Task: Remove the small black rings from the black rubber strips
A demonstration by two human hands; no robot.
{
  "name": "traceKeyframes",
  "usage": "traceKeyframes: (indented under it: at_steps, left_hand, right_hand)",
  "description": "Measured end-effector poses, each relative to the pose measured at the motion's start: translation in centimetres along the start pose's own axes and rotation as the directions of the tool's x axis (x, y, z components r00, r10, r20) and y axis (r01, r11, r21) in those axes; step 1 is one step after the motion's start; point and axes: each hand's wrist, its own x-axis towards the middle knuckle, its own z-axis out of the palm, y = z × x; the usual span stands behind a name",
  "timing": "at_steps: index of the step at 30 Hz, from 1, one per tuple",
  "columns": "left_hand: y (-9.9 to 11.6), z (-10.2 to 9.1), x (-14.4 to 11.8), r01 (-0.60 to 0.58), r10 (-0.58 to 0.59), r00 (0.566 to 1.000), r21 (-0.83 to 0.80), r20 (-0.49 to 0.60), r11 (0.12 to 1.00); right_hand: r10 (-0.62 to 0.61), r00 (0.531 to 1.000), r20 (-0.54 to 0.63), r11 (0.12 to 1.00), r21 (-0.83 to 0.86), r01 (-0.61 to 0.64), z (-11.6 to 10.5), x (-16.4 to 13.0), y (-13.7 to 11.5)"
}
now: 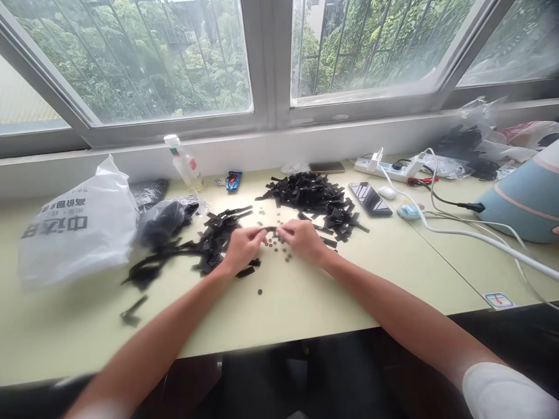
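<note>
Strip [271, 228], black, narrow and slightly bowed, runs sideways between left hand [245, 247] and right hand [302, 237], both pinching it, small round discs [275, 249] scattered below and a heap of flat strips [305, 195] beyond.

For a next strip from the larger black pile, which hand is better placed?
Probably the right hand: it is nearer the larger pile; the left hand is beside the smaller pile. Both hold one strip.
</note>
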Motion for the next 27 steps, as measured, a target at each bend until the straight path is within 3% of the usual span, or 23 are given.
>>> traceKeyframes:
  at_steps: [4,7,9,12,18,21,23,25,27]
  left_hand:
    - [-0.1,0.1,0.0,0.005,-0.004,0.999,0.026,-0.035,1.000]
    - [0.2,0.1,-0.1,0.009,-0.009,0.998,0.000,-0.069,1.000]
    - [0.4,-0.2,-0.1,0.011,-0.007,0.993,0.032,-0.118,0.999]
    - [0.1,-1.2,0.3,0.008,0.026,0.980,0.175,-0.195,0.985]
    - [-2.0,-3.5,1.3,0.069,0.082,0.955,0.482,-0.286,0.874]
    - [-1.3,-3.3,1.2,0.005,0.228,0.915,0.573,-0.334,0.820]
    - [-0.1,-2.5,0.8,-0.064,0.284,0.900,0.545,-0.330,0.836]
    - [1.3,-1.7,0.2,-0.140,0.258,0.930,0.399,-0.261,0.906]
    - [2.2,-0.9,-0.3,-0.124,0.143,0.982,0.147,-0.125,0.981]
  right_hand:
    - [-0.026,0.999,-0.037,0.999,-0.030,0.025,-1.0,0.7,1.2]
    - [0.005,0.975,-0.223,1.000,-0.028,-0.011,-2.7,1.4,2.4]
    - [0.085,0.954,-0.289,0.989,-0.091,-0.115,-4.0,1.7,3.3]
    - [0.208,0.958,-0.197,0.927,-0.273,-0.258,-5.0,1.8,4.3]
    - [0.236,0.962,-0.134,0.884,-0.381,-0.270,-4.2,1.7,5.5]
    - [0.169,0.966,-0.194,0.916,-0.332,-0.227,-4.2,1.8,5.5]
    - [0.067,0.962,-0.265,0.947,-0.285,-0.145,-4.3,1.7,4.9]
    - [-0.073,0.943,-0.325,0.963,-0.268,-0.018,-4.0,1.5,3.8]
    - [-0.219,0.926,-0.307,0.949,-0.289,0.128,-3.2,1.1,2.2]
